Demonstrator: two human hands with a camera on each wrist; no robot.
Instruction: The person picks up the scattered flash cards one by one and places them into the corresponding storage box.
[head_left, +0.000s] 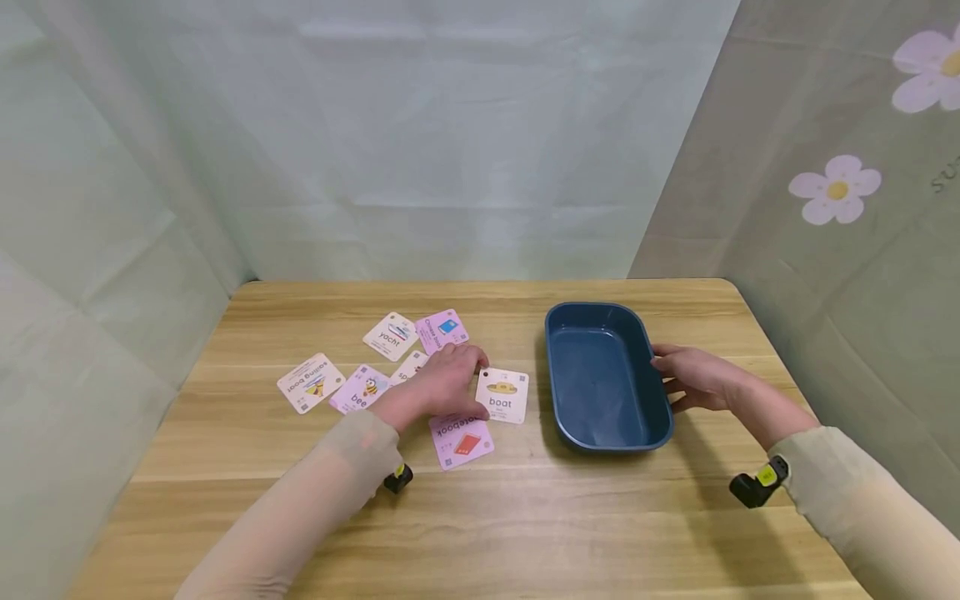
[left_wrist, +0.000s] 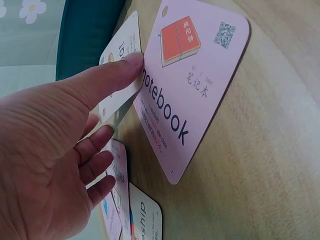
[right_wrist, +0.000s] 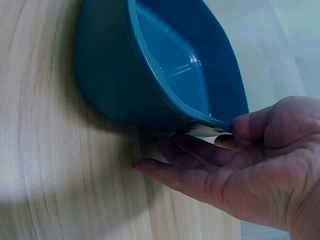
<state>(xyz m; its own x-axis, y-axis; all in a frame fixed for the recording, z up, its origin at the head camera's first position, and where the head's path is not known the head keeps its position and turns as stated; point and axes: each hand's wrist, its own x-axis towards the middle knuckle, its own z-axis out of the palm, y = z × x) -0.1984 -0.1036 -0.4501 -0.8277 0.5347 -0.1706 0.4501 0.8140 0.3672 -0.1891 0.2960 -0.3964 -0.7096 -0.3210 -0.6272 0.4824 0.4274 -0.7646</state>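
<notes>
In the head view my left hand (head_left: 446, 383) is over a spread of picture cards, thumb and forefinger at the left edge of the boat card (head_left: 504, 396). Up close, the thumb presses that white card (left_wrist: 117, 97) beside the pink notebook card (left_wrist: 192, 75); the other fingers are curled. My right hand (head_left: 697, 379) holds the right side of a deep blue plastic tub (head_left: 558, 375). Its thumb meets the rim (right_wrist: 170, 102), while the fingers lie along the outer wall. Nothing shows inside the tub.
Near the left hand lie a yacht card (head_left: 392, 336), a Chinese book card (head_left: 442, 331), a bee card (head_left: 360, 388) and a sailing boat card (head_left: 311, 383). Another card, partly hidden, begins with "sp" (head_left: 408, 367). Cloth walls (head_left: 450, 167) surround the wooden table (head_left: 525, 533).
</notes>
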